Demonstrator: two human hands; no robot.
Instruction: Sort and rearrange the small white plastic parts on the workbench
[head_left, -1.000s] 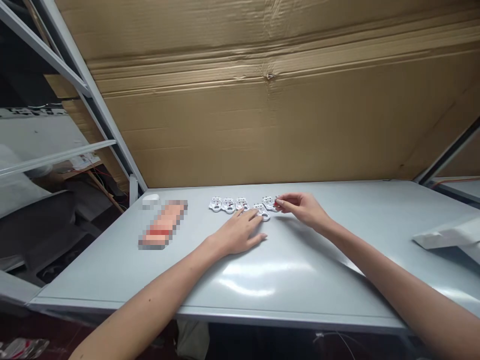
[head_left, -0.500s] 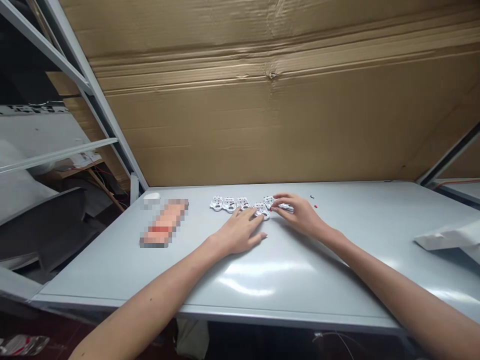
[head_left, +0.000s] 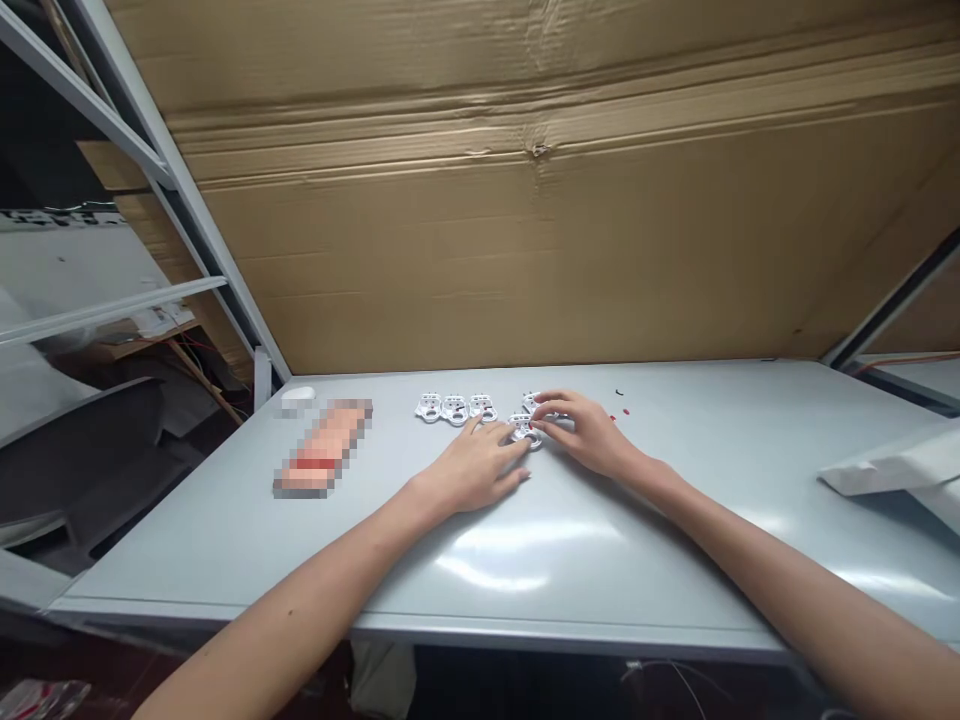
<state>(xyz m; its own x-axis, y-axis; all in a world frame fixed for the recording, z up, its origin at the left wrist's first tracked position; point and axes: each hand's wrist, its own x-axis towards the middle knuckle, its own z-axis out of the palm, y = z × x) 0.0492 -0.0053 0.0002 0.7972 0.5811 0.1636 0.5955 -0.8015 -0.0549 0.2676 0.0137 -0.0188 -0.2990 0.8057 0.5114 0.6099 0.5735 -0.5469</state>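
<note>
Bending its fingers at the near white piece, the right hand meets a red speck; whether it grips this is hard to tell. The left hand, loosely spread, touches that piece; three similar pieces lie leftward.

Place type: a workshop or small assembly area, by appearance; exact kind cannot be confirmed.
Counter: smooth, pale grey, glossy, set within a metal frame.
Backing: large creased cardboard sheet standing along the far edge.
Small parts: several like white pieces side by side; tiny red bits nearby.
Left side: dark, chair-like seat beyond the counter.
Underside: thin pale cable in shadow.
</note>
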